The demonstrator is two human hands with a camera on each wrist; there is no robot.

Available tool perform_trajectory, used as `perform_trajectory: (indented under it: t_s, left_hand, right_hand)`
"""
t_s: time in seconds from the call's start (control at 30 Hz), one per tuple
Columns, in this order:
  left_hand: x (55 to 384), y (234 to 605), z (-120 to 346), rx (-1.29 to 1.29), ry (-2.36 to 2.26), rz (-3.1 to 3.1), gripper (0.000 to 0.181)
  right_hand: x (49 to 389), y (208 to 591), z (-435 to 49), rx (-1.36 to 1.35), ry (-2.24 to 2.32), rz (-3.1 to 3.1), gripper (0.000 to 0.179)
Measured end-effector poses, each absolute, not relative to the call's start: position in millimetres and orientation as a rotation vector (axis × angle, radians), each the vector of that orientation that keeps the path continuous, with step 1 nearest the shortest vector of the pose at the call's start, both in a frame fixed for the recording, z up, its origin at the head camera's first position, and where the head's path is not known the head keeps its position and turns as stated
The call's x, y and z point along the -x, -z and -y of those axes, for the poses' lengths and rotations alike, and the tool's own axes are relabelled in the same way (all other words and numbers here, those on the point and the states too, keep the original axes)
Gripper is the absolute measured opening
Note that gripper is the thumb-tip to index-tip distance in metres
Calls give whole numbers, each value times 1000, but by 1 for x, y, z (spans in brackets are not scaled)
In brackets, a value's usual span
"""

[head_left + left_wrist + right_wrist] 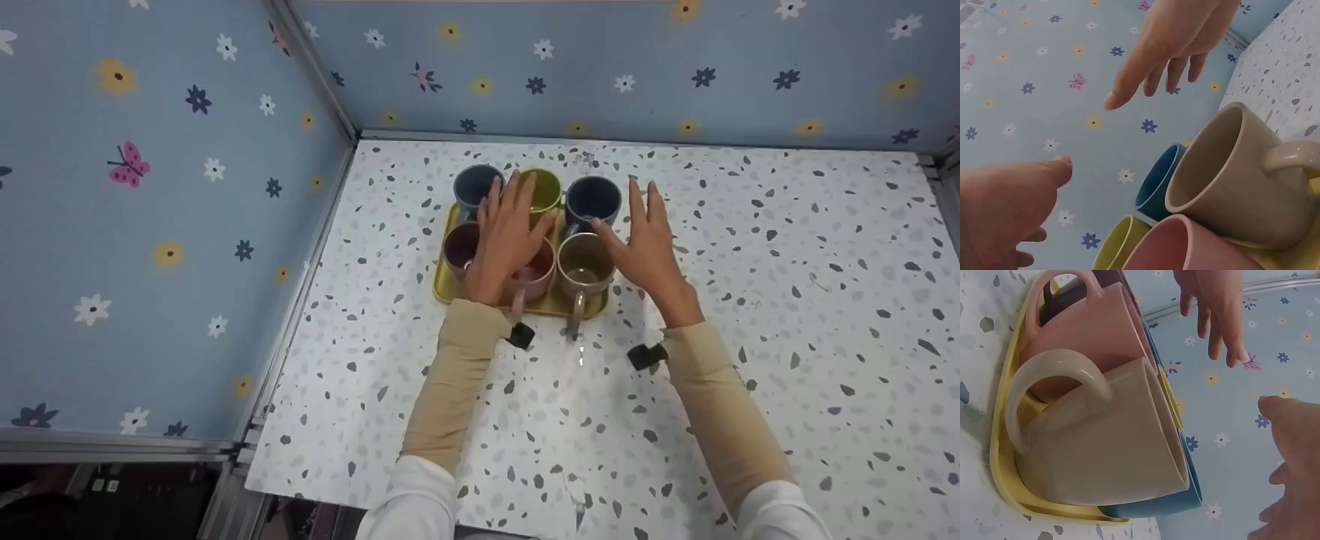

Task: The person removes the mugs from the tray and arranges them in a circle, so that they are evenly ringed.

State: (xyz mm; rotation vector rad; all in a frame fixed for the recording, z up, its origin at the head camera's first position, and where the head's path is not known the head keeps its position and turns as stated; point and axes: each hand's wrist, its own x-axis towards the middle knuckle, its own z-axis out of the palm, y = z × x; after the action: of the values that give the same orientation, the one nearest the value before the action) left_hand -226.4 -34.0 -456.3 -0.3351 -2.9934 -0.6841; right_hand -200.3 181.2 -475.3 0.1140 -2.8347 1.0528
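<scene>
A yellow tray carries mugs in two rows of three. The back row has a grey-blue mug, a yellow-green mug and a dark blue mug. In front stand a dark purple mug, a pink mug and a beige mug. My left hand hovers over the left and middle mugs, fingers spread, partly hiding them. My right hand is held beside the right-hand mugs, fingers extended, thumb toward the beige mug's rim. Both wrist views show the hands raised above the mugs, holding nothing.
The tray stands on a white speckled table. Blue floral panels rise behind it and on the left, framed by metal rails. The pink and beige mug handles point toward the front, past the tray's edge.
</scene>
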Motion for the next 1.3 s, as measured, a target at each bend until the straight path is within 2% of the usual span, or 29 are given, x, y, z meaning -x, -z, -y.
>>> perform_trajectory:
  t_s: [0.2, 0.43, 0.77, 1.07, 1.3]
  left_hand:
    - [230, 455, 51, 343, 843, 2765, 54]
    - [232, 454, 82, 180, 1085, 2575, 39]
    - [229, 472, 129, 18, 1334, 2413, 31]
    - [230, 504, 153, -239, 1405, 2450, 25]
    - [227, 538, 161, -315, 1390, 2542, 23]
  right_hand:
    - [202, 477, -182, -213, -1273, 2717, 83]
    - [199, 477, -180, -247, -1398, 2614, 78]
    - [196, 490, -182, -324, -1376, 2583, 72]
    - [187, 508, -181, -355, -1298, 2707, 81]
    - [179, 521, -175, -429, -1257, 2724, 86]
